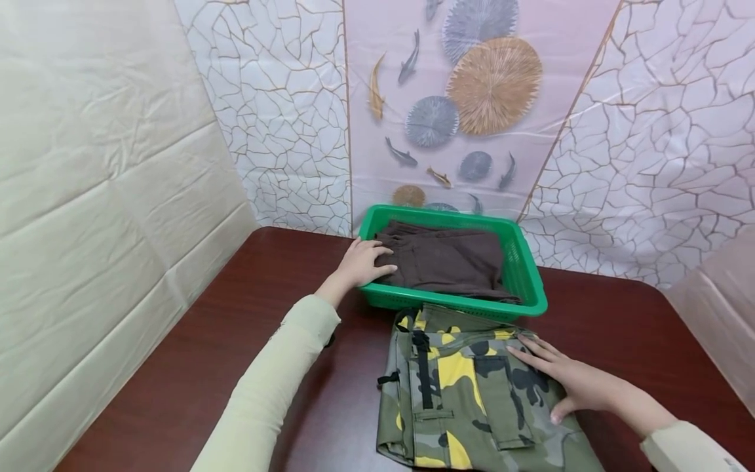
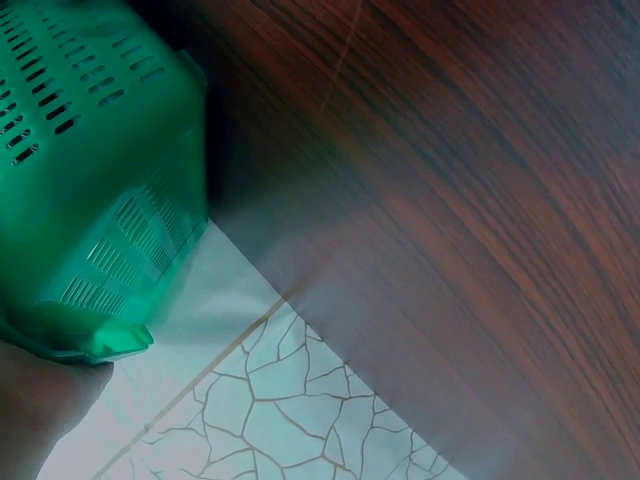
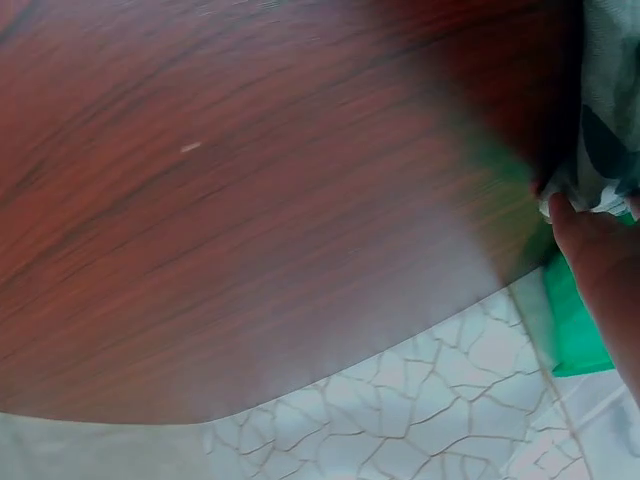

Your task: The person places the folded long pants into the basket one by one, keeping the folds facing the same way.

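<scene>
A green plastic basket (image 1: 531, 288) stands toward the back of the table, with a folded dark brown garment (image 1: 448, 259) inside. At its left side, my left hand (image 1: 362, 263) rests over the rim, fingers spread and touching the brown cloth. The left wrist view shows the slotted basket wall (image 2: 100, 200) with part of that hand at the rim. Folded camouflage pants (image 1: 483, 393) with yellow patches, a flap pocket and black straps lie in front of the basket. My right hand (image 1: 584, 383) rests on their right side, fingers extended.
The dark red-brown wooden table (image 1: 194, 354) reaches a patterned wall covering (image 1: 283, 118) at the back. A pale quilted covering (image 1: 106, 183) stands along the left side. The pants' upper edge lies close against the basket's front.
</scene>
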Tool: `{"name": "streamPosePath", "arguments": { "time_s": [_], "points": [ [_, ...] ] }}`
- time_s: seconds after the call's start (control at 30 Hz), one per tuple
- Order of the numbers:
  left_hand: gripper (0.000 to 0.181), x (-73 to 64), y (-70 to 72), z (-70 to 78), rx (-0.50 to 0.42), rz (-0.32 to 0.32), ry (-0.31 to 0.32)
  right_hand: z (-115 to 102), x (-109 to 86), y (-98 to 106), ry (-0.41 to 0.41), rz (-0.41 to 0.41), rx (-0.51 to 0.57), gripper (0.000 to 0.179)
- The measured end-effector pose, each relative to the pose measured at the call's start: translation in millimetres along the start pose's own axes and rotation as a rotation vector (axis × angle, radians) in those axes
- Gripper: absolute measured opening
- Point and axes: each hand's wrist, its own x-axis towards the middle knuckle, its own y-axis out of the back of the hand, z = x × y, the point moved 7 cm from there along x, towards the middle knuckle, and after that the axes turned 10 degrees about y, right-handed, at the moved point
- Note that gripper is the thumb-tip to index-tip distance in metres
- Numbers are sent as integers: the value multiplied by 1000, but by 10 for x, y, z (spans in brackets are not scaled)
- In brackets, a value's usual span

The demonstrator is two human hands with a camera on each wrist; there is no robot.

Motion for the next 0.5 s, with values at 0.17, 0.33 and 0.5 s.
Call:
{"name": "streamPosePath", "arguments": {
  "time_s": [0.17,0.33,0.5],
  "points": [
    [51,3,-7,20,5,2,-8,-28,132,-41,-13,-15,25,111],
    [50,-6,-2,7,4,3,6,-28,261,-54,-49,-36,137,111],
    [51,-17,9,15,-1,-2,5,-46,352,-72,-64,-72,158,113]
  ]
}}
